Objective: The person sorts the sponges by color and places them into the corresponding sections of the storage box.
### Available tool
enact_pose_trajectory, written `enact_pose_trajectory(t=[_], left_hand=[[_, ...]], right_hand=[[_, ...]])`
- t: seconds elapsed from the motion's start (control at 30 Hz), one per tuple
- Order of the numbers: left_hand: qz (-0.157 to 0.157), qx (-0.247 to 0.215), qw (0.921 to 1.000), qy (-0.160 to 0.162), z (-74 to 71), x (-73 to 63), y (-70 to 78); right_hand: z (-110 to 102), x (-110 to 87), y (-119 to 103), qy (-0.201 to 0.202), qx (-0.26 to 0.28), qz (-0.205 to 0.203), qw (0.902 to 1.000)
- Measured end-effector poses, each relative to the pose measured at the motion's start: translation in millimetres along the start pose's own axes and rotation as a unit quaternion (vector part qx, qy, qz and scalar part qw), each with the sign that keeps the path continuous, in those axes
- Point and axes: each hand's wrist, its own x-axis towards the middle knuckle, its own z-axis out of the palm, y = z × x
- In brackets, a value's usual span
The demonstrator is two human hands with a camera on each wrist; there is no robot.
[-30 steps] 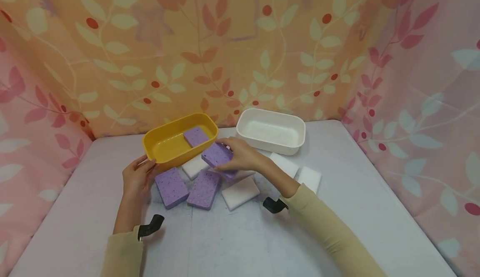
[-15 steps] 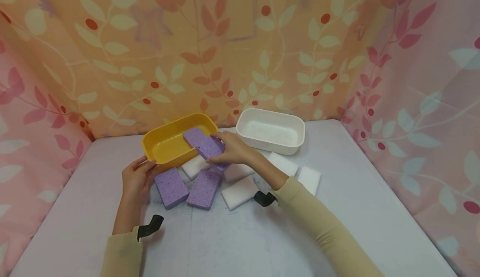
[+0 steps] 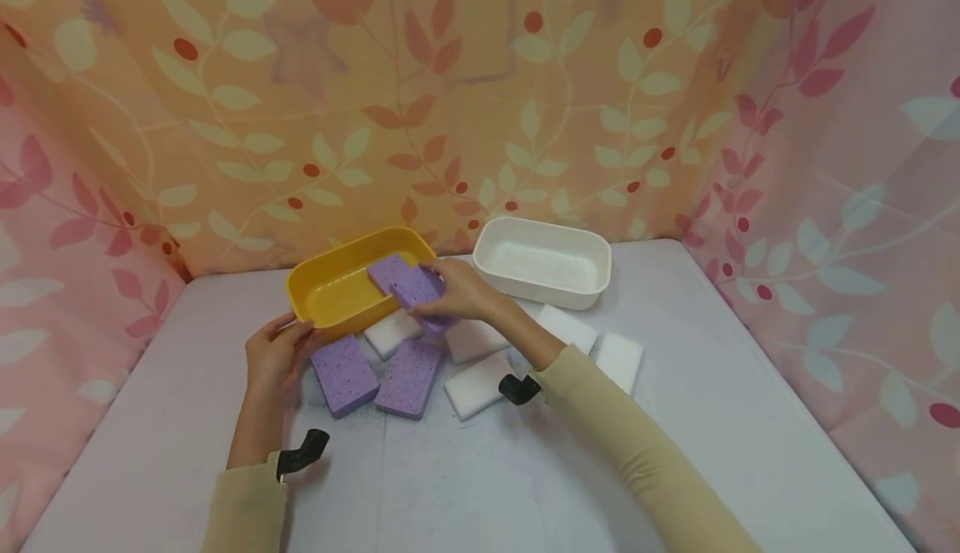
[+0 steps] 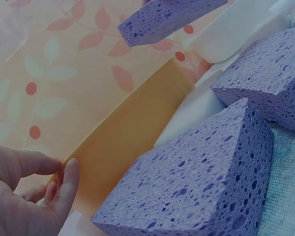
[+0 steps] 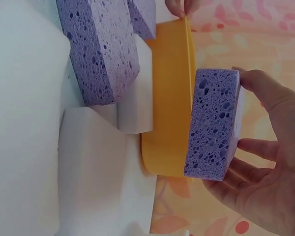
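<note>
My right hand [image 3: 460, 291] holds a purple sponge [image 5: 214, 123] between thumb and fingers, at the near right rim of the yellow tub [image 3: 330, 303]. Inside that tub, at its right end, lies another purple sponge [image 3: 384, 270], partly overlapped by the held one in the head view. With thumb and fingers, my left hand [image 3: 273, 357] pinches the tub's near left rim; the left wrist view shows the fingertips [image 4: 71, 169] on the yellow edge. Two more purple sponges, one on the left [image 3: 345, 376] and one beside it [image 3: 409, 378], lie on the table in front of the tub.
Several white sponges [image 3: 480, 386] lie between and right of the purple ones, one tucked against the yellow tub. At the back right stands a white tub [image 3: 543, 286] with nothing in it. A floral curtain [image 3: 480, 103] closes off the table's [image 3: 465, 495] back and sides.
My right hand has carried the purple sponge leftward and slightly up, to the yellow tub's rim, slowing in the last half second. My left hand stays on the rim.
</note>
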Motion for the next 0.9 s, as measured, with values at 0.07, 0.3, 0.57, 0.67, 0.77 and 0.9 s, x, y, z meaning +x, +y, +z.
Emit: enact_pose_trajectory(t=[0.07, 0.3, 0.57, 0.67, 0.77, 0.9], left_hand=[[-0.002, -0.005, 1.0, 0.001, 0.3, 0.4, 0.0], [-0.016, -0.02, 0.9997, -0.002, -0.3, 1.6, -0.1], [-0.032, -0.015, 0.9993, -0.006, -2.7, 4.3, -1.3], [-0.033, -0.012, 0.9994, -0.004, -2.5, 4.5, -1.1], [-0.031, -0.01, 0.9995, -0.003, -2.2, 4.0, -0.4], [-0.033, -0.013, 0.9994, -0.003, -1.9, 3.1, 0.6]], right_hand=[[0.5, 3.1, 0.7, 0.007, -0.005, -0.006, 0.9999], [2.5, 14.8, 1.3, 0.015, -0.02, -0.016, 0.9996], [5.0, 27.6, -3.2, 0.017, -0.011, -0.008, 0.9998], [5.2, 30.8, -8.0, 0.013, -0.001, -0.002, 0.9999], [6.4, 34.4, -13.0, 0.013, 0.001, -0.003, 0.9999], [9.8, 39.7, -18.5, 0.02, -0.009, -0.013, 0.9997]])
